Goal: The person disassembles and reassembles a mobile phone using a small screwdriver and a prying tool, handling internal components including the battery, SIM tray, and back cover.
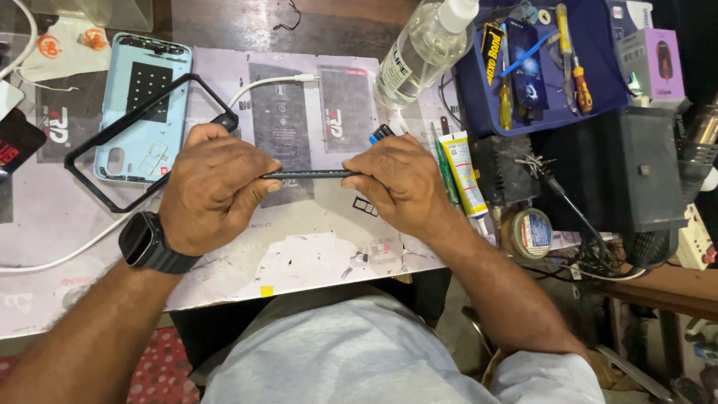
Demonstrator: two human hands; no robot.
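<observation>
Head view, looking straight down at the bench. Left hand [213,187] clamped on one end of a thin dark phone [308,174], held edge-on just above the work mat [314,247]. Right hand [404,183] gripping the other end, fingers curled over the top edge. Phone level between the two fists, over the middle of the mat. Black smartwatch [146,243] on the left wrist. Just beyond the left knuckles, an empty black frame [112,142] lying tilted across a pale blue back cover [142,105]. White cable [269,82] running across the mat behind the hands. Clear squeeze bottle [422,49] lying tilted at the far edge, nozzle pointing up-right. Small tube [464,172] with a yellow label just beside the right hand, a roll of tape [529,233] near the right forearm. Blue tray [553,97] further right, holding screwdrivers [572,63] with yellow and orange handles. Black box [643,172] beyond that, wires trailing in front.
</observation>
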